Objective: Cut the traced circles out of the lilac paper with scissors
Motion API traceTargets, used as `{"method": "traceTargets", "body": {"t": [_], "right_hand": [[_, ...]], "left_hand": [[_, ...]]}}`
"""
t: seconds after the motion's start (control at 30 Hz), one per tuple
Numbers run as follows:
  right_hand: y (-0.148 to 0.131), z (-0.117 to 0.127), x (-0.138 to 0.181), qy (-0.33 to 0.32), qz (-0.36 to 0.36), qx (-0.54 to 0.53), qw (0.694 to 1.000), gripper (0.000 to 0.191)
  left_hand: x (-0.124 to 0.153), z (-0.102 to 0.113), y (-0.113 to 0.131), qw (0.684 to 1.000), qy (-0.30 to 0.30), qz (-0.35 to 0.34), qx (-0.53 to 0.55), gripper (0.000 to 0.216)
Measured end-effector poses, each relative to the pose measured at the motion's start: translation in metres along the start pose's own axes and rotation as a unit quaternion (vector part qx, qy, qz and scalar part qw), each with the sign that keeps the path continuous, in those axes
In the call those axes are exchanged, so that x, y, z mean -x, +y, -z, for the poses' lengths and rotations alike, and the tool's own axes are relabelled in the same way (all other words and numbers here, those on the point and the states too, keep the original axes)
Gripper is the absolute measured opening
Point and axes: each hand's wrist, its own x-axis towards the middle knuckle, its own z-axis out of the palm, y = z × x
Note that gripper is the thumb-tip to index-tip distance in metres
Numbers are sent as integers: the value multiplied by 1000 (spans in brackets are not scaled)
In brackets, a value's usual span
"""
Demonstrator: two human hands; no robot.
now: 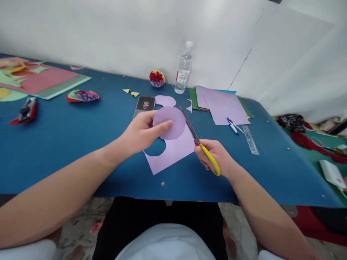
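Note:
Between the thumb and fingers of my left hand [143, 131] is a round purple paper disc [173, 126], held above the table. My right hand [211, 155] grips yellow-handled scissors [208, 157], whose blades point up and away, close to the disc's right edge. Beneath the disc lies a purple paper sheet [173, 155] with a round piece cut out of its left side. Just beyond my left hand are a phone [145, 103] and several overlapping purple paper circles [165, 100], partly hidden. A curved purple scrap [189, 106] lies past the scissors' tips.
Against the wall stand a water bottle [184, 68] and a colourful paper ball [157, 78]. Purple and green sheets [222, 104], pens [233, 126] and a clear ruler [251, 139] lie to the right. Leftward are coloured sheets [51, 81], a folded paper piece [82, 95] and a red stapler-like object [27, 110].

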Motion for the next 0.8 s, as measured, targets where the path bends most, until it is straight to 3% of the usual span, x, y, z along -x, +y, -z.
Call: {"method": "traceTargets", "body": {"t": [0.3,0.47,0.63,0.8], "right_hand": [[-7,0,3,7,-4,-17,1000,63],[-1,-2,-2,45,-20,-42,998,68],[3,-3,-7,86,-42,-72,993,75],[4,-1,-5,89,-6,-81,993,76]], "left_hand": [[-1,1,-3,999,15,10,42,40],[-1,1,-4,998,22,17,54,45],[-2,0,-6,999,1,25,45,49],[-5,-5,-10,998,-21,26,48,44]]}}
